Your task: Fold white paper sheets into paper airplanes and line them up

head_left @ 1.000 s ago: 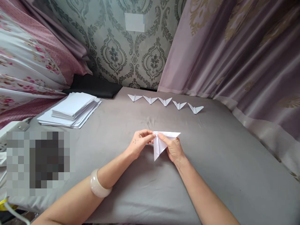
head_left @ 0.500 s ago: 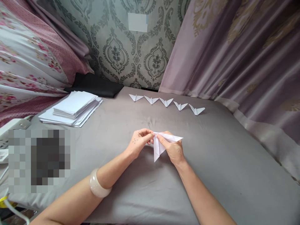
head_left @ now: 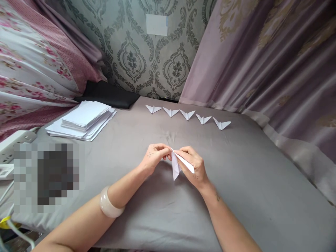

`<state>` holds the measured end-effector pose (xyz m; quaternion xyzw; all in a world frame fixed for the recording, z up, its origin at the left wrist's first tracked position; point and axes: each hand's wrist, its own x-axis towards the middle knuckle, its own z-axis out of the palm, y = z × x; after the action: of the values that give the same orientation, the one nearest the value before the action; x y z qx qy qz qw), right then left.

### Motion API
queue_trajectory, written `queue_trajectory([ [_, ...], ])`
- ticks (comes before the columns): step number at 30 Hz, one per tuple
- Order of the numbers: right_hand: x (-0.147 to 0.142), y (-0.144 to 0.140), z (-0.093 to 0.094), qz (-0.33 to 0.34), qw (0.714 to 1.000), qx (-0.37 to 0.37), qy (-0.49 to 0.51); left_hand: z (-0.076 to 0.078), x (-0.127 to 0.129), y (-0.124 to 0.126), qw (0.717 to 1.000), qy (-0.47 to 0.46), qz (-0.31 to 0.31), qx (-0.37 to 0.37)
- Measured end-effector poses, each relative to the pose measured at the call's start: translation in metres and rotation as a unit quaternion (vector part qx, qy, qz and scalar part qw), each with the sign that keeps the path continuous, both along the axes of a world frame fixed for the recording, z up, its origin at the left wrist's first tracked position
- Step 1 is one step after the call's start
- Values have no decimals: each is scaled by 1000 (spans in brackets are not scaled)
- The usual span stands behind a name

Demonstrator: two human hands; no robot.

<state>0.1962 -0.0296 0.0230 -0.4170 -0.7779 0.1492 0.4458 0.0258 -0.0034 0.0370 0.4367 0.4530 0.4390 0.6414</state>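
Observation:
Between my hands, just above the grey cloth surface, is a white folded paper plane (head_left: 175, 167). My left hand (head_left: 157, 155) pinches its upper tip between thumb and fingers; a pale bangle circles that forearm. My right hand (head_left: 194, 164) is closed on the other side, its fingers behind a narrow folded flap that slants down to the right. Its thumb is mostly hidden by that flap. One pointed wing hangs downward below my left fingertips.
Several finished paper planes (head_left: 187, 114) stand in a row toward the back. A stack of white paper (head_left: 81, 120) lies at the left, before a black folded item (head_left: 110, 95). A power strip (head_left: 15, 147) sits at the left edge. Curtains (head_left: 236, 70) hang on the right.
The right wing of the paper plane, spread out to the right before, is now folded over toward me. My right hand has shifted its fingers behind it, while my left keeps its pinch.

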Motion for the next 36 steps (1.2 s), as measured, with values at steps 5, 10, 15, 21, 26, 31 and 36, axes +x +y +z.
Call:
queue_trajectory([
  [5,3,-1,1,-8,991,62,-115,-6,-4,5,1000,6,-3,-2],
  [10,0,-5,11,-17,975,95,-201,-7,-6,6,1000,-1,-14,-14],
  [15,-4,-6,12,-38,959,106,-261,-8,-6,7,999,-34,-19,-37],
  [21,-9,-7,6,-55,948,49,-309,-17,-7,12,998,-33,-2,-51],
  [26,8,-2,12,-17,993,-95,-73,-17,-9,15,1000,3,4,23],
  [31,18,4,25,-91,903,-339,248,-12,-9,13,999,0,-3,34],
  [36,4,2,24,-4,866,-446,226,-13,-6,9,999,-3,-39,25],
])
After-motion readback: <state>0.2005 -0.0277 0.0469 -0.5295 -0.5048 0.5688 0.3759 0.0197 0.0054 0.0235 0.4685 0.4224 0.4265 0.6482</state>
